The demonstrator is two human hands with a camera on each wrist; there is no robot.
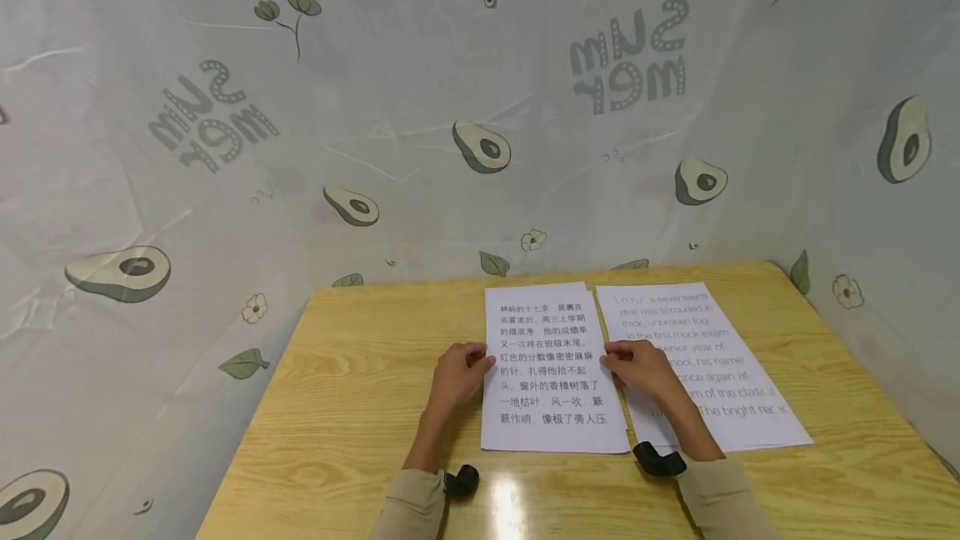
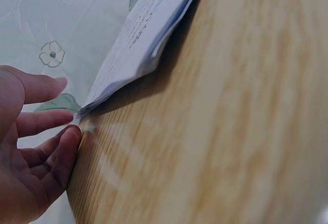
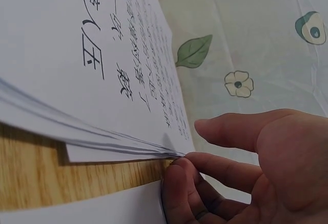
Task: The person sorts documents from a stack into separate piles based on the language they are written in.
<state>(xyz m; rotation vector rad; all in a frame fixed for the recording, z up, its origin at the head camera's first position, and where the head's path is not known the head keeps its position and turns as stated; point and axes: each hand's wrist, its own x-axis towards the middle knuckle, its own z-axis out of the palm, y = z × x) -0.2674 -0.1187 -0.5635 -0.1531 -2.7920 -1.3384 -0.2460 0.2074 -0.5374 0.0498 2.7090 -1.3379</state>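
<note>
A stack of white sheets printed with Chinese text (image 1: 551,365) lies on the table between my two hands. My left hand (image 1: 452,377) touches its left edge; in the left wrist view the index fingertip (image 2: 64,116) meets the sheets while the thumb stays raised apart. At the right edge is my right hand (image 1: 647,369), its index finger (image 3: 215,166) against the layered sheets and its thumb lifted away from them. One lower sheet pokes out past the others along that side. In the left wrist view the near edges of the sheets bow up slightly off the wood.
English-printed sheets (image 1: 738,373) lie just right of the stack, partly beneath my right hand and forearm. The yellow wood-grain table (image 1: 360,373) ends at the back against a pale curtain (image 1: 420,223) with avocado prints. Black wrist devices (image 1: 461,482) sit at both cuffs.
</note>
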